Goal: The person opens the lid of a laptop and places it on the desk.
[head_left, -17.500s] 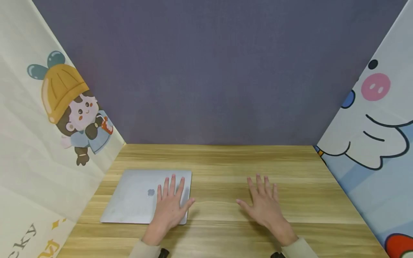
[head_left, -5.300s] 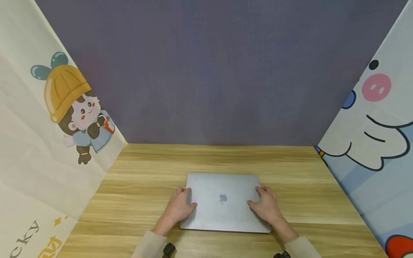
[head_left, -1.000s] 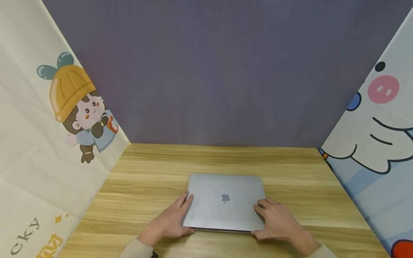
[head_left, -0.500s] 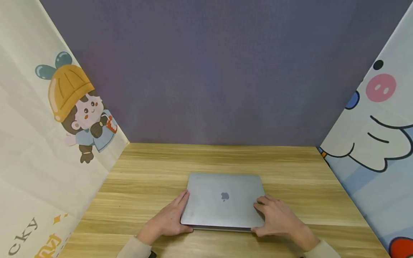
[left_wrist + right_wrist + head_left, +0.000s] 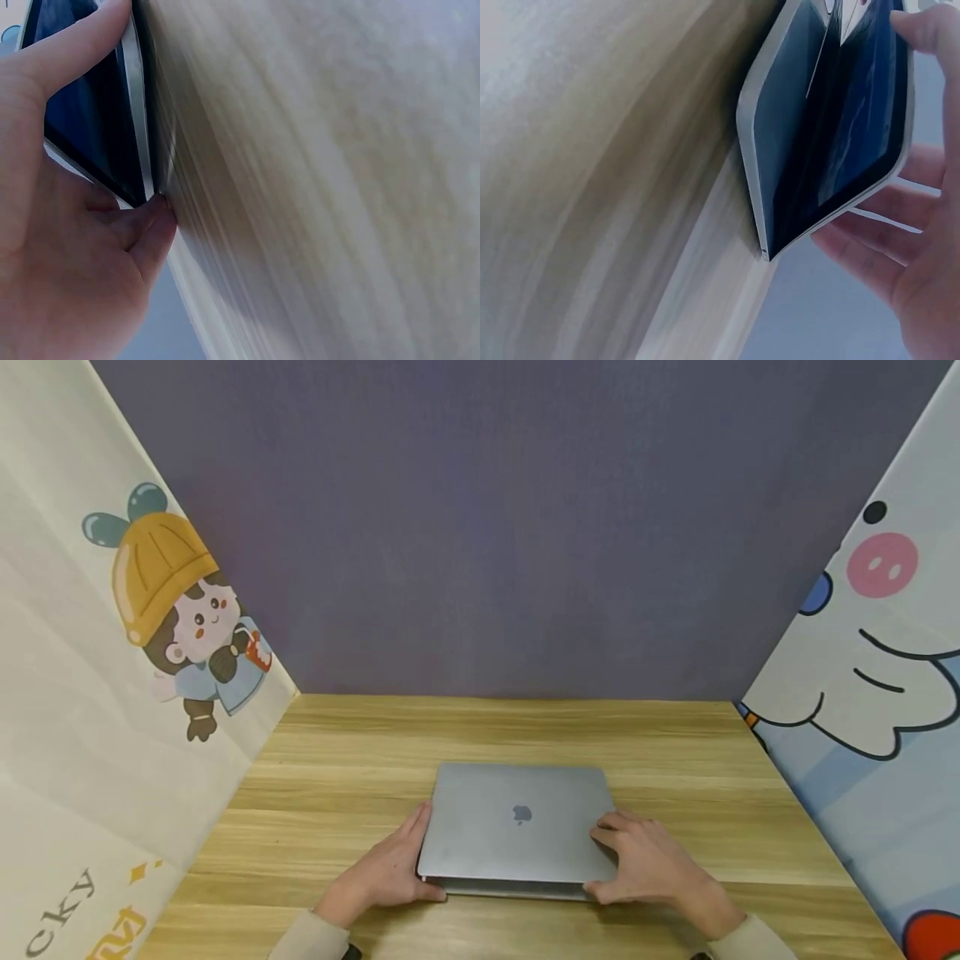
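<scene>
A silver laptop (image 5: 510, 827) lies at the middle of the wooden table, its lid raised a little so a dark gap shows along the front. My left hand (image 5: 393, 867) holds its left front corner, thumb at the front edge and fingers along the side; in the left wrist view the fingertips (image 5: 154, 217) are down at the side edge near the tabletop. With the right hand (image 5: 652, 864) I grip the lid at its right front corner. The right wrist view shows that thumb on the edge of the screen (image 5: 866, 120), the other fingers behind the lid, and the base (image 5: 776, 120) below.
The wooden table (image 5: 360, 735) meets a grey-purple panel (image 5: 480, 527) at the back. A white cartoon-printed sheet (image 5: 60, 710) borders the left side, and a blue and white printed sheet (image 5: 840, 785) the right.
Earlier the laptop lay at the left under an open left hand; it has come to the middle. Over the last second its lid's front edge has risen, widening the gap. The left fingers shifted slightly outward.
</scene>
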`<state>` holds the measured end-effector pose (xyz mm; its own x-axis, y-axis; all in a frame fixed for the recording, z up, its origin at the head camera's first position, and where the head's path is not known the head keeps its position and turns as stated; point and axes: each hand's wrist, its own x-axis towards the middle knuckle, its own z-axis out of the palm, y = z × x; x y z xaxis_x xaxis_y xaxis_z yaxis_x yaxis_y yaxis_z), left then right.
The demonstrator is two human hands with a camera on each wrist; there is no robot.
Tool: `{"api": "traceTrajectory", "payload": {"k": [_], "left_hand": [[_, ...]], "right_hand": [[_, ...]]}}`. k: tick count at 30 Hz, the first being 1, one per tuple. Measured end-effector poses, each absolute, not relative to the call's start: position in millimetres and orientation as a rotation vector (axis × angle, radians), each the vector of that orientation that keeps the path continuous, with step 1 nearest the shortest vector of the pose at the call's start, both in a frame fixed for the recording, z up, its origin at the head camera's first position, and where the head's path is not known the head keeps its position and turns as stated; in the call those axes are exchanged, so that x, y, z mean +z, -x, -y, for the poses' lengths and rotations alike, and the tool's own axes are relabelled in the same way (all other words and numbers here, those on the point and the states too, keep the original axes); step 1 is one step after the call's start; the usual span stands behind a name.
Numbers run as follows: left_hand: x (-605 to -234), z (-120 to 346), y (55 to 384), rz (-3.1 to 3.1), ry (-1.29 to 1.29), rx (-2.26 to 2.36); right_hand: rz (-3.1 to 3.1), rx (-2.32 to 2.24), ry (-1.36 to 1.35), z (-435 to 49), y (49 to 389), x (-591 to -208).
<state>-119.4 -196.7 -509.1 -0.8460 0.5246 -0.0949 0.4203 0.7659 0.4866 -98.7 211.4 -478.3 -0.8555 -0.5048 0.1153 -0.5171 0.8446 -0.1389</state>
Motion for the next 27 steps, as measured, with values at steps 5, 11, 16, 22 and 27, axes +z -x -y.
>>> {"api": "traceTrajectory", "payload": {"k": [5,11,16,22,27], "left_hand": [[-510.9,199.3,121.2,-2.719,-0.771,0.720],[-513.3,201.1,122.0,-2.715,-0.887,0.696],[-514.2,202.2,121.1,-2.727,-0.930,0.709],[-511.4,201.4,120.9,-2.742,-0.918,0.699],[-508.5,200.4,120.3,-2.746,-0.928,0.689]], "right_hand": [[2.900,0.269,-0.835,-212.7,101.0,-476.0],[2.884,0.275,-0.846,-212.7,103.1,-473.2],[2.797,0.309,-0.885,-213.0,106.6,-469.8],[2.780,0.322,-0.872,-212.9,108.5,-463.9],[2.769,0.332,-0.856,-213.2,110.3,-459.3]]}}
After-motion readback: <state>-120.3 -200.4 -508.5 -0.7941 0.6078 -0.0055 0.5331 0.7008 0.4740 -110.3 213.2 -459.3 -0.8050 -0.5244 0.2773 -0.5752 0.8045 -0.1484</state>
